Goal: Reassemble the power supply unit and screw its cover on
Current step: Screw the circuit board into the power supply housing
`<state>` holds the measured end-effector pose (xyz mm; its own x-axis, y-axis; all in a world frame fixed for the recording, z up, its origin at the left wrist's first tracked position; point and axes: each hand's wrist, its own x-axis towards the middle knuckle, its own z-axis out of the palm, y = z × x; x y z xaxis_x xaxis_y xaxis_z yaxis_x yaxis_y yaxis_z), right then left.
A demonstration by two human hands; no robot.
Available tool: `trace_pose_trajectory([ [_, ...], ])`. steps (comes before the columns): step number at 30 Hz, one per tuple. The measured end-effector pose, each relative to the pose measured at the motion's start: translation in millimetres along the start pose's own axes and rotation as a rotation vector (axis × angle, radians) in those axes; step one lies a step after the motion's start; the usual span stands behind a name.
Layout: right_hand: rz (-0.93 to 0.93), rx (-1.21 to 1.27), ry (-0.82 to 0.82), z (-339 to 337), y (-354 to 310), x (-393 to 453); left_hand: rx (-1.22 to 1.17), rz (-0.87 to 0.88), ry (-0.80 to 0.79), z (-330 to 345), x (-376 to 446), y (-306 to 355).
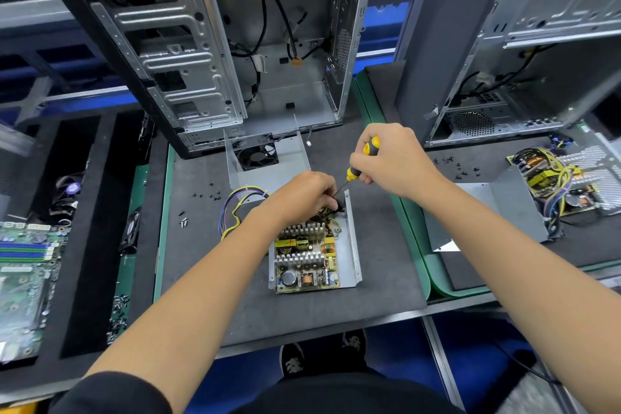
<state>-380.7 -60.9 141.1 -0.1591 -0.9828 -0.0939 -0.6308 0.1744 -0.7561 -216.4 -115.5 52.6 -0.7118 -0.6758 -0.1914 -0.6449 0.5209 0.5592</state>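
Open grey sheet-metal power supply tray with its exposed yellow-and-green circuit board (311, 257), near the front edge of the dark bench mat (379, 245). The right hand (391, 161) clasps a yellow-and-black screwdriver (361, 161), angled toward the tray's far corner, where the left hand (302, 195) pinches the black wiring, apparently steadying the spot for a screw. The folded grey metal cover with black fan (265, 161) waits behind, before the open computer case (215, 44); loose black screws (210, 195) lie left.

PC repair workshop: stripped tower cases (215, 44) far on worktop (302, 306), motherboard (23, 265) left, loose screws (458, 166), second opened PSU (557, 185) right.
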Motion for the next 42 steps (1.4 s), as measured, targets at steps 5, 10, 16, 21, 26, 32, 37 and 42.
trace_pose_trajectory([
  [5,-0.01,0.003,0.018,-1.6,1.6,0.3,-0.04,-0.008,-0.002,4.9,-2.1,4.5],
  [10,0.045,0.025,0.085,-1.2,4.6,1.3,-0.114,-0.053,0.028,8.2,-2.9,5.8],
  [16,0.081,0.047,0.114,0.8,3.7,2.7,-0.155,-0.048,0.043,12.5,-1.2,6.8],
  [21,0.086,0.049,0.122,2.2,3.7,3.5,-0.171,-0.006,0.086,11.5,-2.9,5.6],
  [26,0.089,0.035,0.107,6.5,4.4,3.2,-0.145,0.017,0.108,13.1,-5.0,4.9],
  [32,0.066,0.028,0.11,7.1,2.8,5.0,-0.09,0.073,0.182,12.5,-7.6,5.4],
  [37,0.063,0.024,0.11,5.2,2.7,7.0,-0.074,0.087,0.171,10.7,-2.5,3.5],
  [42,0.061,0.03,0.105,5.0,2.1,6.5,-0.14,0.095,0.095,4.2,1.8,-5.1],
])
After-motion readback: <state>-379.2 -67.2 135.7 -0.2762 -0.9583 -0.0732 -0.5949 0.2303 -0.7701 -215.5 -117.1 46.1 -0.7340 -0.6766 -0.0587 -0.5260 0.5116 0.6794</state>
